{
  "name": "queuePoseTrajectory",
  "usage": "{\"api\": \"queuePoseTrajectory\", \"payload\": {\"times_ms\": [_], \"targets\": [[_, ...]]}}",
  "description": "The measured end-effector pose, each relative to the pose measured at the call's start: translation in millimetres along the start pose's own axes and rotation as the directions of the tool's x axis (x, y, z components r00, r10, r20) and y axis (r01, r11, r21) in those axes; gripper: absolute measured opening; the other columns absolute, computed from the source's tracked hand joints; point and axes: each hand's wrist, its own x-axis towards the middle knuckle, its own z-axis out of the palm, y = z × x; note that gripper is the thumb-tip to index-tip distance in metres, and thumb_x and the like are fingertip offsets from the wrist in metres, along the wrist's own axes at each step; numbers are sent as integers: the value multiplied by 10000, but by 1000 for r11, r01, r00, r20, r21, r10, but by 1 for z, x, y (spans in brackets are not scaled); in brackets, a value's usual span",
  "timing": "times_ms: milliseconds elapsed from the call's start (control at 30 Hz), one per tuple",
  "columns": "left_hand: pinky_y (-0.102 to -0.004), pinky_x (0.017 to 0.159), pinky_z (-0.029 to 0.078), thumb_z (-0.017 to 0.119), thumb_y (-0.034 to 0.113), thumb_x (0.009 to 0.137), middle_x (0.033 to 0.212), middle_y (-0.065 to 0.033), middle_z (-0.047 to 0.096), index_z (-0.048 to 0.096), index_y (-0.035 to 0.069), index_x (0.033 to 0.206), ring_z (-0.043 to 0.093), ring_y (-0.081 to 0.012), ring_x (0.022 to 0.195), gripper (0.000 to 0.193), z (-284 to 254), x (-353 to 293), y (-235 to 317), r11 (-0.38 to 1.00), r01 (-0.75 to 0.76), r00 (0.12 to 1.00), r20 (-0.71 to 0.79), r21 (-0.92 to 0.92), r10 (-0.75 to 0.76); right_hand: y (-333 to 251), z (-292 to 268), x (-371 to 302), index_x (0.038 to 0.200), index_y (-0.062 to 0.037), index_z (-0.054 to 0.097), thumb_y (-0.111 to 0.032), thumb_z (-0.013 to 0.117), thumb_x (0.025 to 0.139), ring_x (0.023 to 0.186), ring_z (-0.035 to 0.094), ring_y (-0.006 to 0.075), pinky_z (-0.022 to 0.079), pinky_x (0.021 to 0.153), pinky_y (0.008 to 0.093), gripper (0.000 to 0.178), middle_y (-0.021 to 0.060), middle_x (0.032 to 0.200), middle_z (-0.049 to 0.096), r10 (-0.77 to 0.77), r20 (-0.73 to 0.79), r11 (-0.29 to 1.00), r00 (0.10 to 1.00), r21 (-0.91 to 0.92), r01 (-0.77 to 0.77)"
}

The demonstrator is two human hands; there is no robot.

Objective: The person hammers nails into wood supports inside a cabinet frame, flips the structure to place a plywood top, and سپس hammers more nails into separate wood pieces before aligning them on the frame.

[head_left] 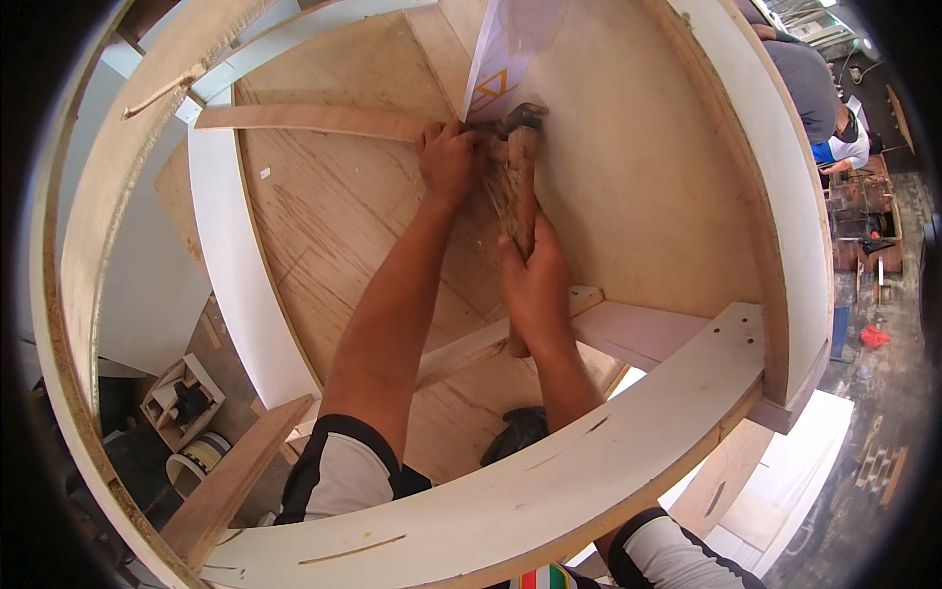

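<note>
My right hand (538, 280) is closed around the wooden handle of a hammer (523, 182). The hammer's dark metal head points up, close beside my left fingers. My left hand (451, 165) grips the right end of a thin wooden strip (309, 119), by the inner corner of a large curved wooden frame (221, 226). My fingers partly hide the strip's end, and whether they also pinch a nail cannot be made out. Just beyond that hand rises a white panel edge with a yellow mark (494, 86).
A curved white-faced rail (491, 501) crosses in front, under my arms. Smooth plywood (638, 167) walls the right side. A dark bag (515, 437) lies below. On the floor at left are a small wooden box (183, 402) and a round tub (196, 461). People (810, 93) are at far right.
</note>
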Motion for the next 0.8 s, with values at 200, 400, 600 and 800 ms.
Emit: {"api": "queuePoseTrajectory", "payload": {"times_ms": [200, 400, 600, 800], "targets": [[-457, 958, 417, 744, 227, 784, 984, 1, 714, 821, 218, 866, 598, -293, 1014, 113, 1, 2, -2, 996, -43, 996, -71, 82, 49, -6, 15, 10, 1438, 42, 437, -137, 631, 950, 1158, 603, 491, 489, 974, 508, 555, 326, 1251, 624, -239, -123, 968, 963, -105, 226], [-451, 1018, 377, 733, 255, 822, 1030, 25, 712, 816, 224, 951, 590, -290, 1060, 156, 3, -1, -6, 1000, 23, 1000, 8, -15, -23, -12, 19, 20, 1449, 39, 430, -129, 627, 944, 1166, 604, 481, 487, 988, 508, 568, 329, 1276, 609, -153, -66, 984, 986, -106, 145], [-435, 986, 387, 749, 224, 773, 947, 22, 714, 823, 224, 866, 585, -269, 1020, 120, 6, -1, -4, 1000, 9, 995, -96, -17, -11, -6, 39, 13, 1447, 75, 419, -138, 610, 953, 1205, 582, 483, 469, 1020, 494, 570, 345, 1292, 596, -176, -115, 975, 978, -158, 157], [-431, 995, 373, 772, 278, 780, 950, 14, 712, 826, 207, 858, 588, -264, 1020, 119, 8, 0, -7, 995, 35, 995, -93, -95, -44, -7, 46, 8, 1440, 117, 397, -143, 580, 973, 1208, 570, 498, 460, 1015, 515, 565, 380, 1277, 584, -156, -127, 981, 980, -137, 139]]}}
